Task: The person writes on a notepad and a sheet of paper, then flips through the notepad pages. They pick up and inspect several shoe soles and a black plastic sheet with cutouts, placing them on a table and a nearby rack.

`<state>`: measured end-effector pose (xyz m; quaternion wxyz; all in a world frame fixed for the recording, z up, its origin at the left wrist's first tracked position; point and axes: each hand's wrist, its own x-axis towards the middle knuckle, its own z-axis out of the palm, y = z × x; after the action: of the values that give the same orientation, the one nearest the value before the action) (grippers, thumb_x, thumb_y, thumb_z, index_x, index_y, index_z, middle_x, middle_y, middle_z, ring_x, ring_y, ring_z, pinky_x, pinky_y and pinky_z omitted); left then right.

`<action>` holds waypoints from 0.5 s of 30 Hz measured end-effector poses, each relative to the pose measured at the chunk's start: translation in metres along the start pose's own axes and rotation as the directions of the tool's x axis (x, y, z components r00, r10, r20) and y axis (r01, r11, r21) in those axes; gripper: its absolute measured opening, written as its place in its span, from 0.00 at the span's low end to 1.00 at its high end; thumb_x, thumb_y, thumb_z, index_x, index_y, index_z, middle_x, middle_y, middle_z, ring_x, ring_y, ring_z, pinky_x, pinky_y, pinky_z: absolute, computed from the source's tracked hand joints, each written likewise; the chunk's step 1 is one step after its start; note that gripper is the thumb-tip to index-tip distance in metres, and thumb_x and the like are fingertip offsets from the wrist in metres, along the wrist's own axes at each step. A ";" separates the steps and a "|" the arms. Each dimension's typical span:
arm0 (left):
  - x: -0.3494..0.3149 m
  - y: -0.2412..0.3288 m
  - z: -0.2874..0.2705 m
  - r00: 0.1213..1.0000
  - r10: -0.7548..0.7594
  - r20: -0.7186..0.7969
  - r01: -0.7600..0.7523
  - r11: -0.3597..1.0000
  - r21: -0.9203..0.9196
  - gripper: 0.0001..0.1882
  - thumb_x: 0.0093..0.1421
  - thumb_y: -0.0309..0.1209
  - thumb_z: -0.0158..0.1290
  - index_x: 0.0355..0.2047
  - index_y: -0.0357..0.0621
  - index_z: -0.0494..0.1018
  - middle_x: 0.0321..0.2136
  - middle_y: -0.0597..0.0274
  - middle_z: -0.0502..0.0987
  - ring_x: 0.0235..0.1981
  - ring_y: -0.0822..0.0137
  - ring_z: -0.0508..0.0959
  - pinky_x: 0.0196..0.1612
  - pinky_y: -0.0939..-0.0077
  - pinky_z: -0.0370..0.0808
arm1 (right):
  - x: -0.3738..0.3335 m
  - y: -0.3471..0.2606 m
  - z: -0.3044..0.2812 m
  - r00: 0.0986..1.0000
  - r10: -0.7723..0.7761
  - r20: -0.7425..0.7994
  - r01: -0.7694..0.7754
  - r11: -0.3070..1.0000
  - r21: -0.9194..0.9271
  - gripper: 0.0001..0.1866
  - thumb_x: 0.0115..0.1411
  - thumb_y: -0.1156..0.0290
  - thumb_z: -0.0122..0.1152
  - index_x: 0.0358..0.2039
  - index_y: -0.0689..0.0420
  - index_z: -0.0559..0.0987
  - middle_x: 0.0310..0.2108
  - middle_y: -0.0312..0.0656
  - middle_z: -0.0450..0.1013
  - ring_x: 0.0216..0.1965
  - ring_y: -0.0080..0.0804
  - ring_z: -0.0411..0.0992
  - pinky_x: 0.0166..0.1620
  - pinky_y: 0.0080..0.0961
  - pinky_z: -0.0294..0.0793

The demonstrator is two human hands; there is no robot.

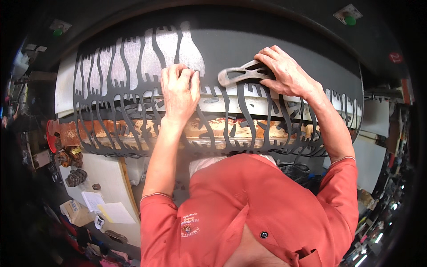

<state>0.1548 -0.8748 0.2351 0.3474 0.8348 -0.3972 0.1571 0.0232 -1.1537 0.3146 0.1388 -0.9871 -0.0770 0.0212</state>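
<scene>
A metal cutting die (235,76), an elongated frame with a rounded end and open slots, is gripped in my right hand (284,73) above the dark sheet. My left hand (180,91) rests on the dark sheet (227,38), beside the lower end of a cut-out opening (190,49). Its fingers are bent and drawn together, and what lies under their tips is hidden. The left half of the sheet has rows of narrow, fork-ended openings with a pale surface showing through. Toward me, the sheet is a web of thin strips.
A white board (249,104) and a worn brown edge (218,127) show through the web, with dark scraps on them. A dark beam with green buttons (350,20) spans the far side. At lower left, a white table (95,178) bears papers (116,212) and a cardboard box (75,212).
</scene>
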 end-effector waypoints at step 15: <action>-0.007 0.001 -0.020 0.992 -0.043 0.120 0.046 0.999 -0.022 0.04 0.57 0.23 0.60 0.31 0.37 0.76 0.37 0.52 0.74 0.40 0.51 0.72 0.46 0.58 0.69 | 0.119 0.007 0.018 0.923 -0.358 -0.138 0.350 0.933 -0.082 0.31 0.52 0.85 0.62 0.58 0.56 0.75 0.63 0.45 0.68 0.70 0.44 0.60 0.71 0.41 0.60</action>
<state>0.1497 -0.8572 0.2460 0.3366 0.8470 -0.4005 0.0944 0.1402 -1.1364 0.2932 0.1183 -0.9592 -0.2437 -0.0810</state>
